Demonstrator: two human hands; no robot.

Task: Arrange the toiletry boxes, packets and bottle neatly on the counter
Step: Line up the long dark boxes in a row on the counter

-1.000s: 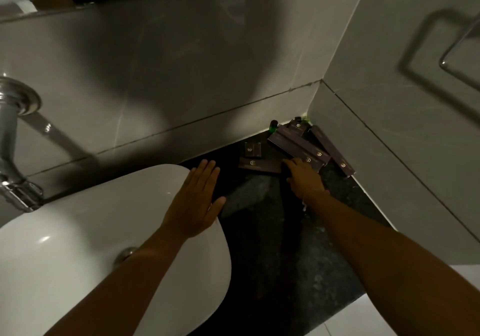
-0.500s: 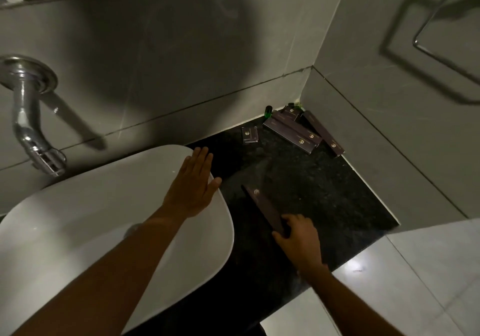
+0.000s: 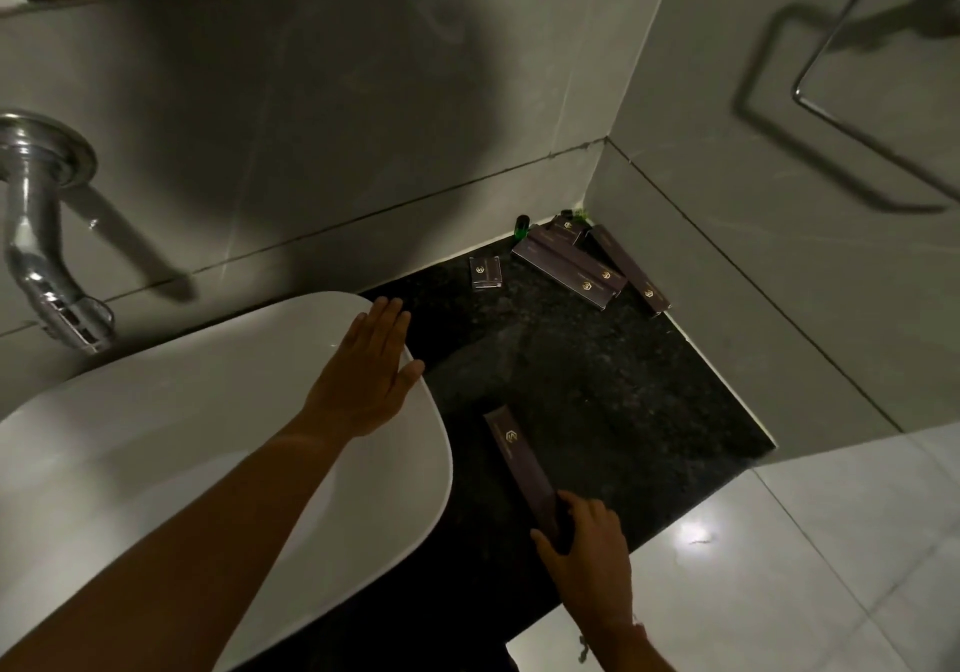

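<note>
A long dark purple toiletry box (image 3: 517, 458) lies on the black counter (image 3: 597, 390) near its front edge. My right hand (image 3: 589, 552) grips the box's near end. My left hand (image 3: 366, 377) rests flat, fingers apart, on the rim of the white basin (image 3: 156, 442). In the far corner lie two long purple boxes side by side (image 3: 571, 268), a thinner long box (image 3: 631, 271) by the right wall, a small box (image 3: 566, 228), a small square packet (image 3: 485, 272) and a green bottle (image 3: 522, 227), partly hidden behind the boxes.
A chrome tap (image 3: 39, 234) juts from the back wall over the basin. A metal towel ring (image 3: 852, 63) hangs on the right wall. The counter ends at a front edge above a pale tiled floor (image 3: 779, 567).
My right hand took one long box from the corner pile and drew it back to the counter's front edge. My left hand stayed on the basin rim.
</note>
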